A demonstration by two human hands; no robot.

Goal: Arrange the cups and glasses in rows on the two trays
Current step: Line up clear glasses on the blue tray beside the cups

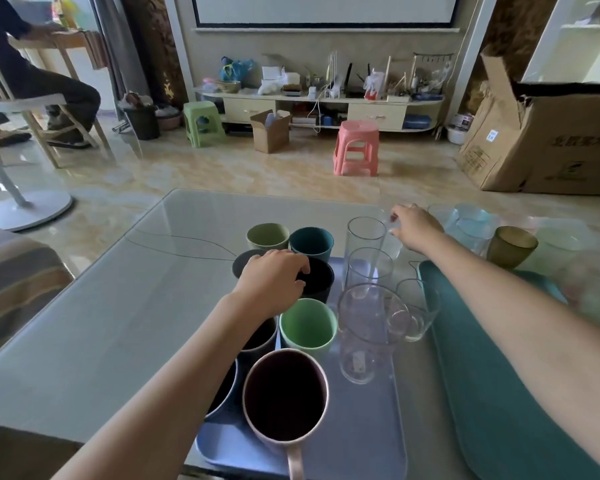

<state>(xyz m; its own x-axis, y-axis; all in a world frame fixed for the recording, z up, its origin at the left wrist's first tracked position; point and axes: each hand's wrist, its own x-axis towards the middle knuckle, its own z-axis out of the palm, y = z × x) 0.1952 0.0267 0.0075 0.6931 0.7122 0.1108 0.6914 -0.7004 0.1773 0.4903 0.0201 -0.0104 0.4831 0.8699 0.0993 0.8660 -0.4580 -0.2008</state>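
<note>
**Cups and glasses on 2 trays, both hands reaching in**

Nearest the camera, a matte pink mug (286, 396) with a dark interior and a handle pointing toward the viewer stood on the smooth periwinkle-blue tray (364, 445). Beside it on the left, a dark cup (222, 389) was largely hidden under the left forearm. Behind the mug sat a light green cup (308, 326), round and matte. To its right, a clear plastic tumbler (366, 332) stood with a low clear glass (417, 308) just beside it.

The left hand (274, 280) was curled over the rim of a black cup (317, 280), fingertips hooked inside its edge, gripping it. A grey cup (245, 263) showed partly behind that hand. Farther back stood an olive-green cup (267, 236) and a teal cup (311, 240), side by side. 2 tall clear cylindrical glasses (366, 233) (369, 268) rose in a column to their right.

The teal-green tray (492, 393) lay to the right, crossed by the right forearm. The right hand (414, 225) pinched the rim of a clear glass (394, 233) that was hard to make out. Past it stood pale blue tumblers (471, 225), an amber stemmed glass (511, 245) and blurred frosted glasses (561, 244).

All rested on a glossy glass-topped table (118, 306). Beyond, on the tiled floor, stood a pink plastic stool (356, 147), a green stool (202, 123) and cardboard boxes (548, 143).
</note>
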